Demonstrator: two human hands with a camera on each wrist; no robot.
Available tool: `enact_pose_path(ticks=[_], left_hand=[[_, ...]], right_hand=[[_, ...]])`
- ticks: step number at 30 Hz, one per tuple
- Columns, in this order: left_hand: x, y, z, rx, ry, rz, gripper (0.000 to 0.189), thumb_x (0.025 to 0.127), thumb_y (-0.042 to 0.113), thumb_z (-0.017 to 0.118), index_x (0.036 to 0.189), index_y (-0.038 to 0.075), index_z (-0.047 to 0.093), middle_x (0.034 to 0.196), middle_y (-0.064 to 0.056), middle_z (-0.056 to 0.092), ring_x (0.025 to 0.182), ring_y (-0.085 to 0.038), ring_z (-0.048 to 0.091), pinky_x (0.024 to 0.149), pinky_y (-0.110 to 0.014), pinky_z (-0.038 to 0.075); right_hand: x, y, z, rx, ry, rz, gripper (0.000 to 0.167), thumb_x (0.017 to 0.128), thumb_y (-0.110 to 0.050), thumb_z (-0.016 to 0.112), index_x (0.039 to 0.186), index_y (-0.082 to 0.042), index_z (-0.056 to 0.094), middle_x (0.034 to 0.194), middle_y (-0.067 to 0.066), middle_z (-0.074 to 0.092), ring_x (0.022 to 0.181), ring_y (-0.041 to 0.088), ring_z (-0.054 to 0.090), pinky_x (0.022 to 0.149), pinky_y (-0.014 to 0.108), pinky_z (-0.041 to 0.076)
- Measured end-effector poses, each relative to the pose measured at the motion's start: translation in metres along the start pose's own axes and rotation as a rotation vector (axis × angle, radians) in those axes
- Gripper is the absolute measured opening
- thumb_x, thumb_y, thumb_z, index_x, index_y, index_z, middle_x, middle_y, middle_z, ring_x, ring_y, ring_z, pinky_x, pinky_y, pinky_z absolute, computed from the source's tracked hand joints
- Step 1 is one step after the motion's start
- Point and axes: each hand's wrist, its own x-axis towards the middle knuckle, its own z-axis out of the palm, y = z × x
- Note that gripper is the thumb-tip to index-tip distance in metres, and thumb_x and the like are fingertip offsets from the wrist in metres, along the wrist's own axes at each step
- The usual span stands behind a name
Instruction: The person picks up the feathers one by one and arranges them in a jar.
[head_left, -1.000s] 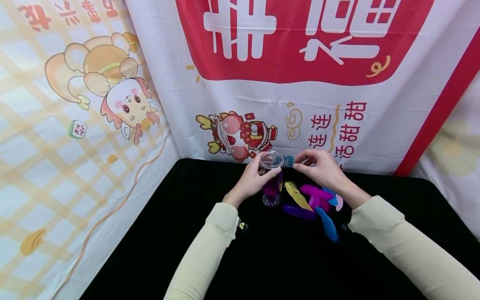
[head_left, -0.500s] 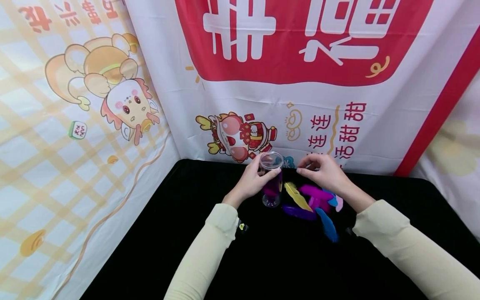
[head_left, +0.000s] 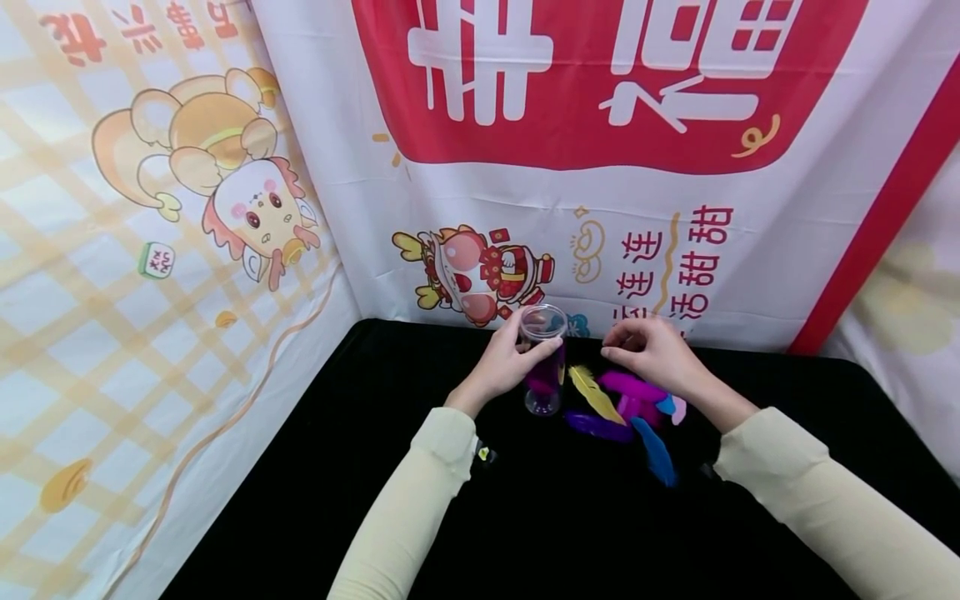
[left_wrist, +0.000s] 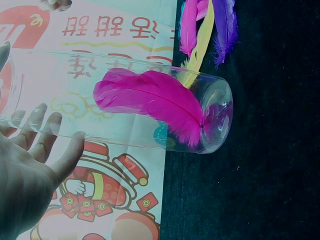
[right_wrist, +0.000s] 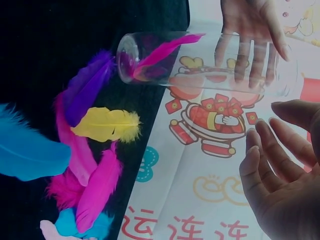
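My left hand [head_left: 497, 362] grips a tall clear plastic cup [head_left: 543, 403] near its upper part, fingers round one side and thumb across the front. A magenta feather [left_wrist: 150, 95] stands inside the cup, its lower end at the bottom. To the right of the cup, my right hand [head_left: 663, 358] hovers over loose feathers with its fingers loosely bent and nothing between them. In the right wrist view the pile holds a yellow feather [right_wrist: 105, 125], a purple feather [right_wrist: 90, 87], a blue feather [right_wrist: 32, 150] and magenta feathers [right_wrist: 100, 192], some overlapping.
The black-covered table [head_left: 510, 525] carries the cup and feathers. A printed white and red banner [head_left: 600, 179] hangs right behind the table's far edge. A checked, printed cloth wall [head_left: 172, 333] stands along the left side.
My right hand has drawn back from beside the cup's rim, moving right and slightly down towards the feathers. The left hand and cup have stayed in place.
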Motion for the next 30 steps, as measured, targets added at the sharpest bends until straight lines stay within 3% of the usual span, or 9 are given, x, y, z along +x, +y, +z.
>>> enact_pose_path(ticks=[8, 16, 23, 26, 30], left_hand=[[0.001, 0.000, 0.000, 0.002, -0.007, 0.012, 0.063, 0.097, 0.042, 0.070, 0.148, 0.014, 0.046, 0.134, -0.001, 0.060, 0.128, -0.017, 0.056, 0.104, -0.039, 0.050], [0.001, -0.003, 0.000, -0.006, -0.003, 0.022, 0.056, 0.096, 0.044, 0.071, 0.144, 0.024, 0.049, 0.133, 0.001, 0.060, 0.128, -0.016, 0.056, 0.103, -0.038, 0.051], [0.001, -0.002, 0.000, -0.014, -0.006, 0.016, 0.061, 0.096, 0.043, 0.071, 0.147, 0.020, 0.047, 0.139, -0.007, 0.059, 0.130, -0.016, 0.055, 0.105, -0.040, 0.049], [0.000, -0.001, 0.000, -0.019, -0.007, 0.007, 0.062, 0.096, 0.043, 0.071, 0.148, 0.019, 0.046, 0.139, -0.005, 0.058, 0.132, -0.022, 0.054, 0.105, -0.041, 0.049], [-0.001, 0.000, 0.000, -0.011, -0.006, 0.009, 0.061, 0.096, 0.043, 0.071, 0.147, 0.021, 0.047, 0.137, -0.002, 0.058, 0.132, -0.020, 0.054, 0.105, -0.041, 0.049]], right_hand=[[-0.006, 0.005, -0.003, 0.004, -0.019, 0.012, 0.008, 0.095, -0.016, 0.074, 0.100, -0.010, 0.075, 0.095, 0.005, 0.072, 0.083, 0.022, 0.066, 0.071, 0.036, 0.053], [-0.012, 0.009, -0.003, -0.011, -0.030, 0.027, 0.009, 0.095, -0.018, 0.075, 0.101, -0.011, 0.075, 0.094, 0.004, 0.074, 0.084, 0.020, 0.067, 0.075, 0.036, 0.053], [-0.016, 0.018, -0.004, -0.030, -0.036, 0.031, 0.010, 0.095, -0.019, 0.075, 0.100, -0.011, 0.076, 0.094, 0.002, 0.074, 0.086, 0.019, 0.067, 0.076, 0.038, 0.052], [-0.018, 0.022, -0.005, -0.024, -0.042, 0.034, 0.010, 0.095, -0.019, 0.076, 0.100, -0.010, 0.076, 0.095, 0.002, 0.074, 0.087, 0.019, 0.067, 0.076, 0.037, 0.052], [-0.021, 0.025, -0.004, -0.031, -0.038, 0.043, 0.009, 0.095, -0.019, 0.076, 0.099, -0.011, 0.076, 0.094, 0.002, 0.073, 0.087, 0.019, 0.066, 0.075, 0.036, 0.052]])
